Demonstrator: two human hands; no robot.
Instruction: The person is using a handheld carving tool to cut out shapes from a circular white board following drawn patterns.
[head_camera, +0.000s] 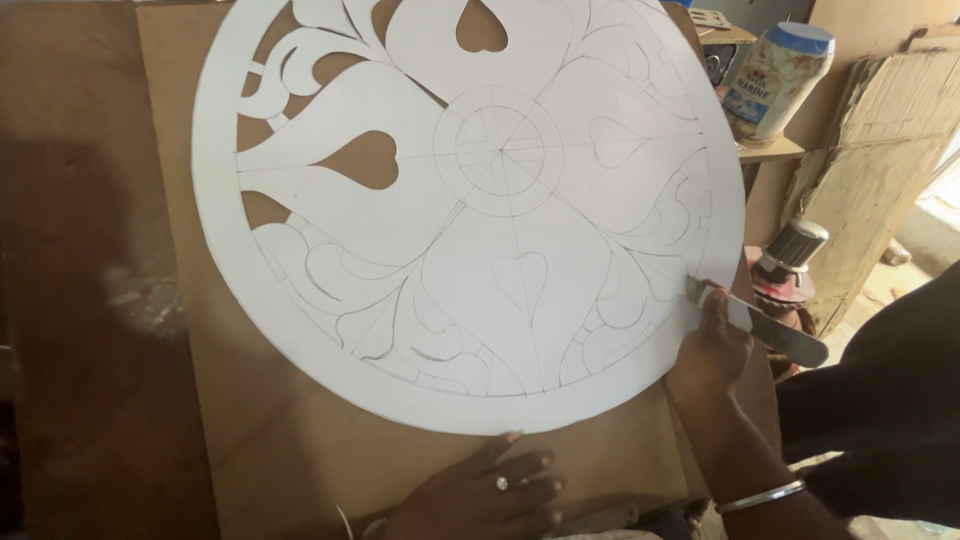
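Table (70, 300): brown wood, with a pale smudge on its left part.
Brown board (290, 440): a flat sheet that lies on the table, under the white disc.
White disc (470, 210): a big round flat sheet on the brown board. It has pencil lines, a small ring in the middle, and heart and leaf shapes. Some shapes at the top and left are cut out, so the board shows through. The rest are only drawn.
Cardboard (880, 160): bent brown sheets that lean at the far right.
Jar (775, 80): a plastic jar with a blue lid on a small shelf, upper right.
Right hand (712, 350): fingers closed tight on the knife, at the disc's right edge. A silver bangle sits on the wrist.
Left hand (490, 495): flat and open on the brown board, just below the disc's bottom edge. It wears a ring.
Knife (760, 322): a thin metal cutter. Its tip touches the disc near the rim.
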